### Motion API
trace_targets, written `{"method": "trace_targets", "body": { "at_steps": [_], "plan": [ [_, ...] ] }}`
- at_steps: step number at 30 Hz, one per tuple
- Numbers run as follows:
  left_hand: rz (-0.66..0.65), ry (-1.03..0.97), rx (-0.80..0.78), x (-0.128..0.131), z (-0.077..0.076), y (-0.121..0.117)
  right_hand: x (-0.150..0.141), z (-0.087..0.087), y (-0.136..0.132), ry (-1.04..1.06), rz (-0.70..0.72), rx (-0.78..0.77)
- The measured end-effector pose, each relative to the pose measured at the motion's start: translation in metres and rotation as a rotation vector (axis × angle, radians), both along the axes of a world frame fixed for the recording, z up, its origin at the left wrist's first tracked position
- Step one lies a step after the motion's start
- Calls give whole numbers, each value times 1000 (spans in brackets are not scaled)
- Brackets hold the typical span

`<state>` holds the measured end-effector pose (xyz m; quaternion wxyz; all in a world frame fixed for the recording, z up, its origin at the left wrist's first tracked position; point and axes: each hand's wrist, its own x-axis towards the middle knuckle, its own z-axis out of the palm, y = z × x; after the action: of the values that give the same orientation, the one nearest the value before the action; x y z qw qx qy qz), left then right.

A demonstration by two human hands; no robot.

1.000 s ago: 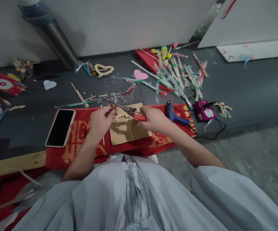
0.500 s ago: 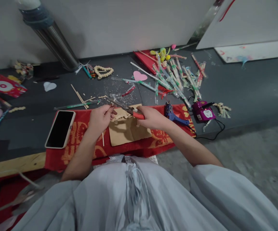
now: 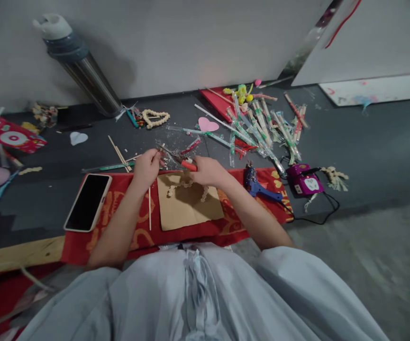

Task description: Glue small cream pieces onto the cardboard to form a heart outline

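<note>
My right hand is closed around the red handles of a pair of pliers, whose metal jaws point left. Close to the jaw tips, my left hand has its fingers pinched together on something small that I cannot make out. Both hands are over the far edge of a brown cardboard sheet. On that sheet lies a curved, cream-coloured beaded or braided strip, partly covered by my right hand. A thin pale stick rests left of the cardboard on the red cloth.
A phone lies at the cloth's left, a blue glue gun at its right by a purple box with a cord. Behind are wrapped sticks, a pink paper heart, a braided heart and a tall bottle.
My hands and the pliers have moved a little away from the cardboard, and my right hand has shifted left. More of the cardboard and the curved strip shows. The camera view has tilted slightly.
</note>
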<state>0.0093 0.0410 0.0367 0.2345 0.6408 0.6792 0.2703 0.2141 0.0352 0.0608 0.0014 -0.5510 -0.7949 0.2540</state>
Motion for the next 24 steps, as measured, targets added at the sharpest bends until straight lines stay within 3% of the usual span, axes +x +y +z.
{"method": "trace_targets", "body": {
  "at_steps": [4,7,11,15,19,24],
  "plan": [
    [48,30,33,-2,-4,13,0,-5,13,70,26,-25],
    [-15,22,41,-9,-2,21,4,-11,17,153,43,-29],
    [-133,-183,-58,-17,4,25,11,-18,19,254,65,-27],
    [-168,-346,-152,-15,13,20,15,-22,19,350,93,-15],
    [-123,-304,-132,-13,16,15,16,-23,17,355,71,-19],
    [-100,-180,-77,-16,6,15,10,-20,13,294,-6,-44]
  ]
}}
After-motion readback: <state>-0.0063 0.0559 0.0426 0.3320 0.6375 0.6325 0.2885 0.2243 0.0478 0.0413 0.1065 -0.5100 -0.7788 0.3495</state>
